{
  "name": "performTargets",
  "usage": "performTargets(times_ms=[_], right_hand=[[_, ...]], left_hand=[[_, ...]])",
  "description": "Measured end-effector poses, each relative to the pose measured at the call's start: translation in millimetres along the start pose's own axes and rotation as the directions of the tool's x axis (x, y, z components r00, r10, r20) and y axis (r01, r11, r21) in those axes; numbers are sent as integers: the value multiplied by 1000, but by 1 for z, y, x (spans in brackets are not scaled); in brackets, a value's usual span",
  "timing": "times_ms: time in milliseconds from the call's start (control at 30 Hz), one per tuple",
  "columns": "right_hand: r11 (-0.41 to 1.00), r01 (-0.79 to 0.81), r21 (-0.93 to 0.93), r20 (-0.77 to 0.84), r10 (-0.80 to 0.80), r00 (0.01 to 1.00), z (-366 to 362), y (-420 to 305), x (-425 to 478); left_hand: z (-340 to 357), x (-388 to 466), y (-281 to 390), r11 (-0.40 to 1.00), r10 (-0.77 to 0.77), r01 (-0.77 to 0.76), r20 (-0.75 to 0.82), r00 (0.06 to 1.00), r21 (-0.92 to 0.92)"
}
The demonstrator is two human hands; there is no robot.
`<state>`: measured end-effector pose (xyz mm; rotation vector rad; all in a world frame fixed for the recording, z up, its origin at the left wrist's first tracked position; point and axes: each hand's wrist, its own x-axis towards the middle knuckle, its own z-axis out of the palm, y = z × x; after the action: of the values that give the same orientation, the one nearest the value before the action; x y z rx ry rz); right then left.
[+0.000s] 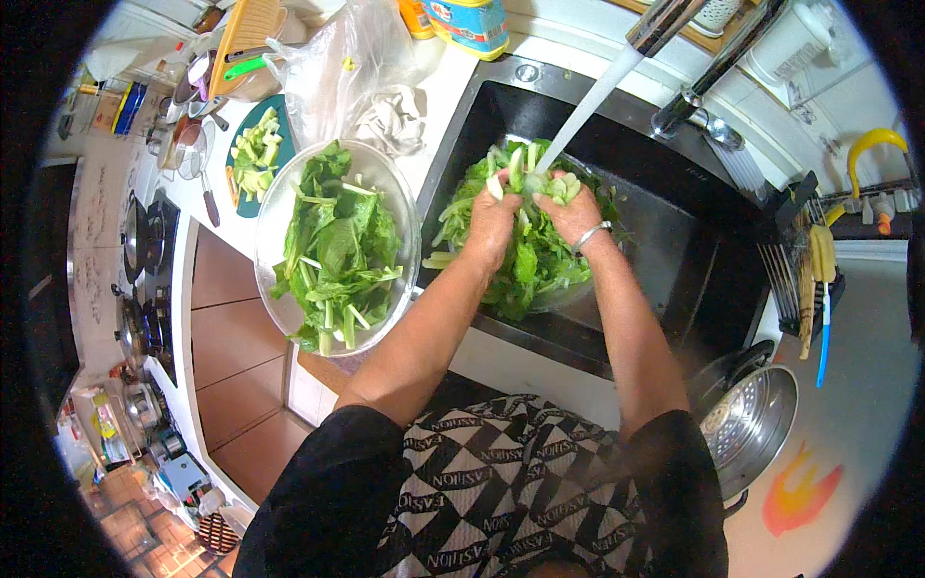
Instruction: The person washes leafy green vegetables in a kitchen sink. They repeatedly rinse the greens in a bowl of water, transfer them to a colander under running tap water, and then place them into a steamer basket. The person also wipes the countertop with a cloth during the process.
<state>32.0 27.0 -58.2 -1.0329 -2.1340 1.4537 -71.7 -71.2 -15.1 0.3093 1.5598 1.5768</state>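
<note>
Leafy greens [538, 264] with pale stalks fill a clear bowl in the black sink [672, 289], whose rim shows only in part. Over them, my left hand [495, 224] grips the stalk ends of some greens. Close beside it, my right hand [574, 217], with a silver bracelet at the wrist, grips more stalk ends. Water from the chrome faucet [657, 32] falls between both hands onto the stalks. To the left, a clear colander-like bowl [266, 249] on the counter holds more leafy greens [340, 246].
A teal cutting board [287, 148] with cut stalks lies behind the left bowl. Near it are a plastic bag [347, 65], a crumpled cloth [394, 119] and a skimmer [199, 155]. A metal steamer pot [759, 426] stands at the right. The stove [162, 289] is far left.
</note>
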Motion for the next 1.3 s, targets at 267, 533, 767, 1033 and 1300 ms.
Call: performTargets(times_ms=[267,533,767,1033,1300], right_hand=[[982,182,55,235,-190,953,7,-5,-2],[942,-44,-334,310,154,938,-20,5,0],[996,-94,-7,216,94,972,29,0,-14],[848,-171,502,232,59,971,-21,14,-35],[893,-164,418,-70,212,975,-10,15,-46]], left_hand=[[0,5,-17,807,288,-372,246,926,458],[10,44,-21,821,229,-269,140,963,504],[-10,25,-31,756,333,-416,250,909,505],[6,4,-1,891,360,-328,-51,931,314],[21,-18,61,826,449,-392,-54,892,404]])
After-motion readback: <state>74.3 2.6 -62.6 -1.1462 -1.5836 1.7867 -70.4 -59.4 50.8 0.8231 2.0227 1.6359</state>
